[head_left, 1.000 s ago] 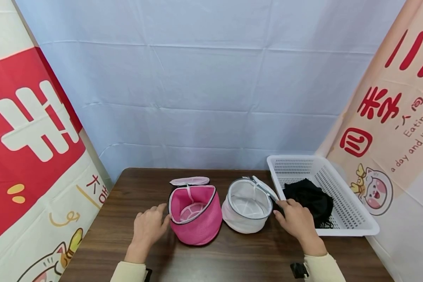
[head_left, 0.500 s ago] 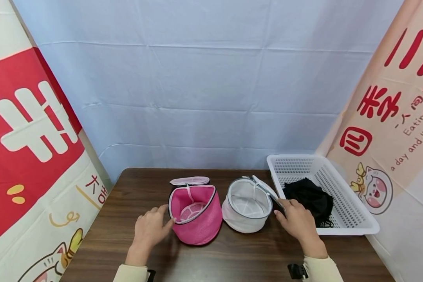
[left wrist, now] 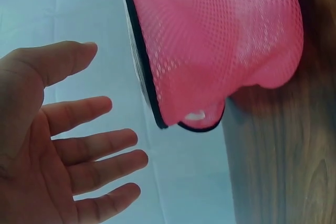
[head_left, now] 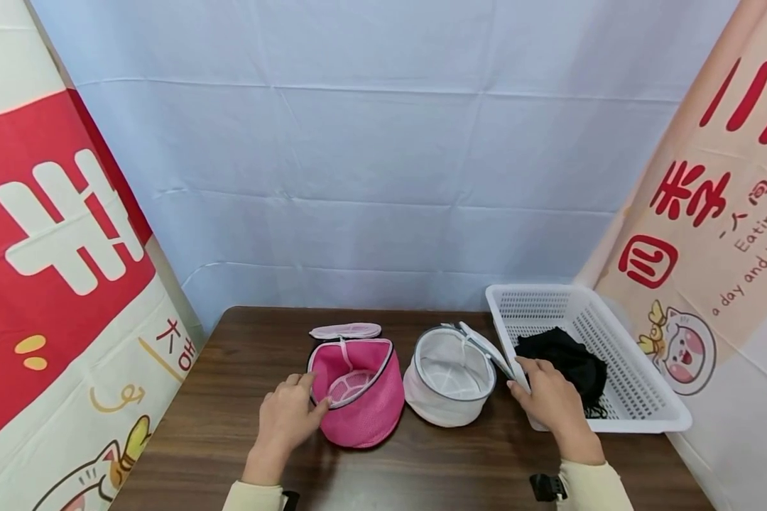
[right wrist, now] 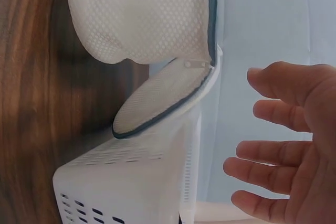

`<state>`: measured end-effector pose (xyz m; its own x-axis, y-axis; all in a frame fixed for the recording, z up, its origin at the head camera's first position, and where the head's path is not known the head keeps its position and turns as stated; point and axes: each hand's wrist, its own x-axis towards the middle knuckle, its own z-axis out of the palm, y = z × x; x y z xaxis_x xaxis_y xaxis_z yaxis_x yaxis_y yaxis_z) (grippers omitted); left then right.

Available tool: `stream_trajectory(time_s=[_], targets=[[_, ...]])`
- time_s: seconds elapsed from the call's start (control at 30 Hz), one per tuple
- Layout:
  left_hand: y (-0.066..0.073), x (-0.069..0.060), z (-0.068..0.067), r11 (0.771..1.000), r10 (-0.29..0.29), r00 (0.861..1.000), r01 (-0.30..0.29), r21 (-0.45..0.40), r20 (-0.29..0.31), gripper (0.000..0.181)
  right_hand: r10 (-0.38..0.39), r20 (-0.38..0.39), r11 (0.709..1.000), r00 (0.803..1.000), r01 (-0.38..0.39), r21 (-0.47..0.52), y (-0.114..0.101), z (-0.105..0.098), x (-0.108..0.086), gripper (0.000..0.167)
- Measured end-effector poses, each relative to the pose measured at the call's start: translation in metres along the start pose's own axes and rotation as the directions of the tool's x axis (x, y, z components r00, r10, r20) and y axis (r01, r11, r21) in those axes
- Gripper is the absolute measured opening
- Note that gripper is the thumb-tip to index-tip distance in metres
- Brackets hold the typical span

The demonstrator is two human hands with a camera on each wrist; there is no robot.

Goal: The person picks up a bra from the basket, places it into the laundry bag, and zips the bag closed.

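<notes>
A pink mesh laundry bag point(head_left: 364, 420) stands on the table, its round mouth unzipped and its pale lid point(head_left: 345, 331) folded back behind it. My left hand point(head_left: 287, 415) is at the bag's left rim; in the left wrist view its fingers are spread and apart from the mesh. To the right stands a white mesh laundry bag point(head_left: 444, 410), also unzipped, with its lid point(right wrist: 157, 103) hanging out toward the basket. Near that lid and the basket's near left edge is my right hand point(head_left: 552, 397). The right wrist view shows its fingers extended, holding nothing.
A white perforated plastic basket point(head_left: 645, 383) stands at the table's right side, with a bundle of black cloth point(head_left: 565, 362) inside. The brown wooden table point(head_left: 249, 348) ends at a pale blue curtain point(head_left: 371, 156). Printed cloths hang on both sides.
My left hand has shifted right, closer over the pink bag's rim. My right hand has moved slightly right, away from the white bag's lid. Both bags remain in place.
</notes>
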<state>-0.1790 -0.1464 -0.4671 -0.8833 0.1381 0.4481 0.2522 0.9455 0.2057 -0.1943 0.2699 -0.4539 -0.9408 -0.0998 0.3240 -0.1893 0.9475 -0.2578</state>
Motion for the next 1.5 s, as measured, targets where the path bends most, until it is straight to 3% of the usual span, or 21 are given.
stream_trajectory(time_s=[0.4, 0.7, 1.1, 1.33, 1.5], targets=[[0.017, 0.004, 0.008, 0.998, 0.033, 0.999, -0.036, -0.056, -0.042, 0.044, 0.052, 0.069, 0.998, 0.996, -0.055, 0.035, 0.015, -0.008, 0.007, 0.053], [0.034, 0.012, 0.019, 0.988, 0.096, 0.991, -0.106, -0.114, -0.089, 0.044, 0.068, 0.118, 0.997, 0.991, -0.072, 0.035, 0.026, -0.016, 0.011, 0.056], [0.054, 0.017, 0.033, 0.978, 0.093, 0.993, -0.105, -0.181, -0.070, 0.042, 0.082, 0.170, 0.996, 0.982, -0.089, 0.030, 0.037, -0.021, 0.021, 0.058], [0.064, 0.020, 0.038, 0.959, 0.111, 0.991, -0.126, -0.253, -0.074, 0.042, 0.089, 0.203, 0.995, 0.975, -0.096, 0.024, 0.042, -0.025, 0.028, 0.060], [0.071, 0.020, 0.042, 0.960, 0.115, 0.990, -0.131, -0.247, -0.079, 0.046, 0.090, 0.237, 0.995, 0.967, -0.097, 0.020, 0.044, -0.025, 0.031, 0.063]])
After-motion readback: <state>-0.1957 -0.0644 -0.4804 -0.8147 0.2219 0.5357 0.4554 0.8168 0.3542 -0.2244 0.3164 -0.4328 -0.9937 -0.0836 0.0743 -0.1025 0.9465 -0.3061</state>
